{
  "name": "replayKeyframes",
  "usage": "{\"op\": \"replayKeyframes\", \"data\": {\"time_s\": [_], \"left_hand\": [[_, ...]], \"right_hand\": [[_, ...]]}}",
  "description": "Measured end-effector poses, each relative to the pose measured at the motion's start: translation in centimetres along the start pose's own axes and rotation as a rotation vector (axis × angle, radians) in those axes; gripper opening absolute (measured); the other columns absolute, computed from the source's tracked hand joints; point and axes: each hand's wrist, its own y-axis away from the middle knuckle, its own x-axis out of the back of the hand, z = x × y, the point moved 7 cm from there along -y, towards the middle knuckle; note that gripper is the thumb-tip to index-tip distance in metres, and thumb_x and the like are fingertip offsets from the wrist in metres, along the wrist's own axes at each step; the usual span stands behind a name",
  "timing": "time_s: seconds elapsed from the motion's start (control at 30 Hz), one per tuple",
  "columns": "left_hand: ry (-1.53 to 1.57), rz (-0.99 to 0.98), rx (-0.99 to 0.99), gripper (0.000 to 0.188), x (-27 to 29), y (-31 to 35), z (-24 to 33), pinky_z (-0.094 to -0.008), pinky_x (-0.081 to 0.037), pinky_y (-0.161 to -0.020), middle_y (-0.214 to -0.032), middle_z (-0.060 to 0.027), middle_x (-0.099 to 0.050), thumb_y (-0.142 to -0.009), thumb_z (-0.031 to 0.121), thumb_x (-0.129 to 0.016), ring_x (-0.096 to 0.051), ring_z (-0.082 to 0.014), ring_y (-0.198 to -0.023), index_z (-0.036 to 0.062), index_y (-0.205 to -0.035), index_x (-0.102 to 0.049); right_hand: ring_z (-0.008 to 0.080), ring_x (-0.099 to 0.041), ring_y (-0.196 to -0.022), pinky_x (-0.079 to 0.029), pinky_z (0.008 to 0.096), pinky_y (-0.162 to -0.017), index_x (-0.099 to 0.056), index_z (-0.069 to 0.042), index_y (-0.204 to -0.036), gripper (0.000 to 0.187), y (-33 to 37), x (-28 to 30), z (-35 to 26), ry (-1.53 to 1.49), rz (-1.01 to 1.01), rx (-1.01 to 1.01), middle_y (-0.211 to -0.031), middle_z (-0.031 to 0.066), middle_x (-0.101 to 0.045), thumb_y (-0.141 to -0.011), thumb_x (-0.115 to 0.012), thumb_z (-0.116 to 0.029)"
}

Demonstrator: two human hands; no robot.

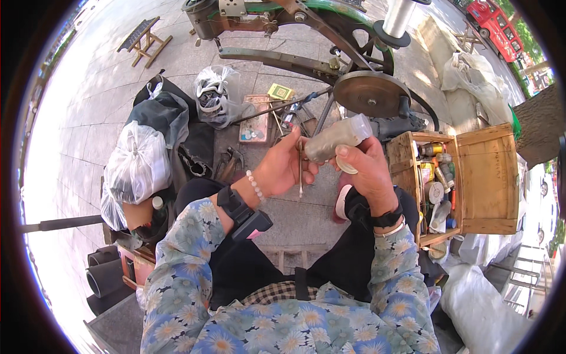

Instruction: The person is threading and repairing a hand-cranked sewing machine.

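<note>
A cloudy see-through plastic jar (333, 141) is held tilted in front of me, its contents too blurred to name. My right hand (372, 172) wraps round it from the right. Under that hand's thumb sits a pale round lid (346, 166), apart from the jar's body. My left hand (282, 164) is closed on a thin metal rod (301, 172) that points downward. The left fingers are close beside the jar's lower left end; whether they touch it I cannot tell.
Ahead stands a hand-cranked machine with a wheel (371, 94) and a thread spool (400, 23). An open wooden box (488, 183) of bottles and tools is at right. Plastic bags (137, 162) lie left. A shallow tray (254, 118) and loose tools lie on the ground ahead.
</note>
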Motion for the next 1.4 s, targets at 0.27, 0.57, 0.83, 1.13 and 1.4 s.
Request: {"op": "replayKeyframes", "data": {"time_s": [0.27,0.57,0.83,1.13,1.4], "left_hand": [[-0.017,0.104,-0.074,0.03,0.1,0.5,1.0,-0.0372,-0.051,-0.077,-0.099,-0.0169,-0.058,-0.09,0.021,-0.045,-0.061,-0.0281,-0.09,-0.0023,-0.109,-0.047],[-0.128,0.133,-0.154,0.028,-0.1,0.7,1.9,-0.0373,-0.051,-0.082,-0.105,-0.0194,-0.057,-0.082,-0.004,-0.048,-0.06,-0.0285,-0.095,-0.0033,-0.11,-0.044],[-0.207,0.207,-0.189,0.02,1.4,0.8,3.1,-0.0337,-0.053,-0.074,-0.103,-0.0177,-0.059,-0.088,0.007,-0.048,-0.061,-0.0244,-0.09,-0.0018,-0.106,-0.047],[-0.224,0.227,-0.278,0.021,0.3,2.1,5.0,-0.023,-0.03,-0.037,-0.06,-0.0046,-0.054,-0.089,0.024,-0.053,-0.039,-0.0096,-0.039,0.0028,-0.09,-0.055],[-0.546,0.114,-0.252,0.015,-1.6,2.7,5.1,-0.0201,-0.028,-0.039,-0.056,-0.002,-0.048,-0.086,0.016,-0.059,-0.035,-0.0054,-0.043,0.001,-0.086,-0.056]], "right_hand": [[0.0099,-0.054,-0.062,-0.042,0.0226,-0.053,-0.055,-0.001,-0.1,0.033,0.3,2.8,-1.1,0.101,0.204,0.049,-0.084,0.0055,-0.06,-0.071,-0.068,-0.01],[0.0076,-0.051,-0.06,-0.039,0.0213,-0.051,-0.056,-0.001,-0.101,0.034,0.4,3.0,-0.7,0.235,0.187,0.039,-0.08,0.0042,-0.06,-0.07,-0.067,-0.01],[0.0065,-0.052,-0.065,-0.04,0.0206,-0.055,-0.057,-0.001,-0.103,0.04,0.6,3.4,-0.2,0.327,0.16,-0.035,-0.083,0.0031,-0.061,-0.068,-0.07,-0.015],[0.0222,-0.056,-0.076,-0.044,0.0311,-0.072,-0.058,0.001,-0.096,0.044,0.7,-0.3,1.0,0.89,-0.1,0.073,-0.085,0.0125,-0.06,-0.059,-0.072,-0.019],[0.0334,-0.056,-0.082,-0.045,0.0375,-0.071,-0.056,0.0,-0.089,0.039,0.6,-1.7,2.4,1.052,-0.19,0.172,-0.085,0.0157,-0.057,-0.057,-0.07,-0.016]]}}
